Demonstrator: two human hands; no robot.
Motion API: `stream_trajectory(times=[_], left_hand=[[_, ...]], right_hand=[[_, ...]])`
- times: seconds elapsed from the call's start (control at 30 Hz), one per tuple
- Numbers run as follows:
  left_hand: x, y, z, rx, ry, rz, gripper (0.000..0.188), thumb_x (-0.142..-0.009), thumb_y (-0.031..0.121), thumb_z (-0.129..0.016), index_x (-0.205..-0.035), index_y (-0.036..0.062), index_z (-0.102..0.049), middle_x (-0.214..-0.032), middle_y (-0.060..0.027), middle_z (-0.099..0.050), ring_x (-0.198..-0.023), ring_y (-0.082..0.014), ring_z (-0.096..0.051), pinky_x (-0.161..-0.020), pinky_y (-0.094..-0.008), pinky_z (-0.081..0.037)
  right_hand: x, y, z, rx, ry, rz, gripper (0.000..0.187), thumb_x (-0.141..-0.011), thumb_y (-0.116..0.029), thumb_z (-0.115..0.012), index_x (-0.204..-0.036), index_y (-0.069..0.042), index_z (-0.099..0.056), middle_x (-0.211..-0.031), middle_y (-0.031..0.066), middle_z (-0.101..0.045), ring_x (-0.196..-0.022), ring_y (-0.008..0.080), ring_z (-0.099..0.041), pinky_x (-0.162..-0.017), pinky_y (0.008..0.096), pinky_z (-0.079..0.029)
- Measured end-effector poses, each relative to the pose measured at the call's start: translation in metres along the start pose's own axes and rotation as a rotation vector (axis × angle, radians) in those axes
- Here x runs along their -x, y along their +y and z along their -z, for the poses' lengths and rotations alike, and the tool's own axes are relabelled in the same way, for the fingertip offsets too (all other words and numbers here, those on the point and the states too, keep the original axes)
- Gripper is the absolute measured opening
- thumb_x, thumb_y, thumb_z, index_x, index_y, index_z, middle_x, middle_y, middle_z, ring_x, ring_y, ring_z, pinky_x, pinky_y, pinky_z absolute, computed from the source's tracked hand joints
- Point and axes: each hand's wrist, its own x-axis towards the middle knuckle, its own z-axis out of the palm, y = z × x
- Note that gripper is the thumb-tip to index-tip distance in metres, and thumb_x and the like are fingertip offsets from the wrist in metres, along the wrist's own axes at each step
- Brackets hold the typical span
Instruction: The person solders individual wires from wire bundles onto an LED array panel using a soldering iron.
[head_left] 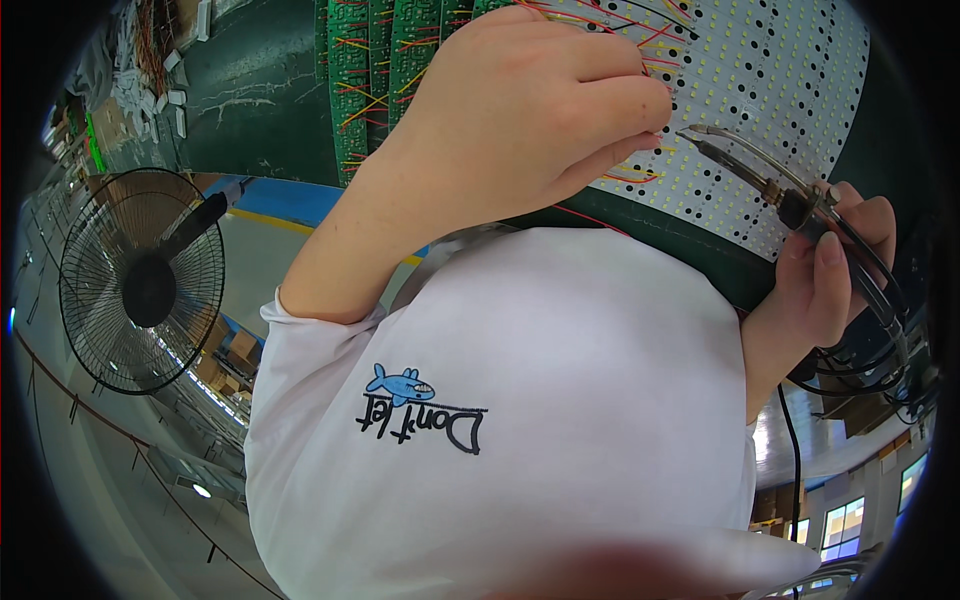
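Note:
My left hand (pixel 570 110) reaches over a white LED panel (pixel 790 70) dotted with small yellowish chips and black spots. Its fingers are curled into a pinch, and whatever sits between the fingertips is hidden. Thin red and yellow wires (pixel 635 179) lie on the panel beside and beyond this hand. My right hand (pixel 835 265) grips a soldering iron (pixel 735 165) with a thin curved solder-feed tube fixed alongside. The iron's tip points left, just short of my left fingertips; no contact with the panel can be made out.
Green circuit boards (pixel 350 90) with short wires stand in rows left of the panel on a worn dark-green bench (pixel 260 90). A black fan (pixel 145 280) stands at the left. Black cables (pixel 860 375) hang below my right hand. Bundled wires (pixel 155 45) lie at the far left.

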Motion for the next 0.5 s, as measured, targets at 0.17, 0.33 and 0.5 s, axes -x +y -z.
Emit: stream_trajectory(times=[0.17,0.33,0.5], left_hand=[[0.0022,-0.0021,0.0027,0.067,0.069,0.001,0.014,-0.08,0.015,-0.071,-0.091,0.0109,-0.064,-0.082,-0.0015,-0.059,-0.07,-0.0196,-0.061,-0.066,-0.0331,-0.046],[0.0019,-0.0036,0.0042,0.04,0.024,-0.011,0.014,-0.081,0.016,-0.071,-0.093,0.0108,-0.065,-0.082,-0.0014,-0.059,-0.069,-0.0191,-0.061,-0.065,-0.0327,-0.046],[0.0012,-0.0038,0.0033,0.052,0.044,-0.016,0.014,-0.08,0.015,-0.071,-0.092,0.0109,-0.064,-0.081,-0.0011,-0.058,-0.069,-0.0189,-0.061,-0.065,-0.0326,-0.045]], right_hand=[[0.0016,0.0021,0.0004,0.116,0.017,0.021,0.034,-0.084,-0.018,-0.075,-0.081,-0.003,-0.045,-0.07,0.0076,-0.051,-0.058,0.0083,-0.044,-0.052,0.0214,-0.032],[0.0014,0.0012,-0.0031,0.101,0.019,0.026,0.035,-0.083,-0.02,-0.076,-0.081,-0.003,-0.045,-0.071,0.0078,-0.052,-0.057,0.0084,-0.044,-0.051,0.0213,-0.032],[0.0024,-0.0027,-0.0041,0.109,0.034,-0.017,0.038,-0.083,-0.023,-0.078,-0.081,-0.004,-0.045,-0.071,0.0076,-0.052,-0.057,0.0087,-0.044,-0.051,0.0222,-0.033]])
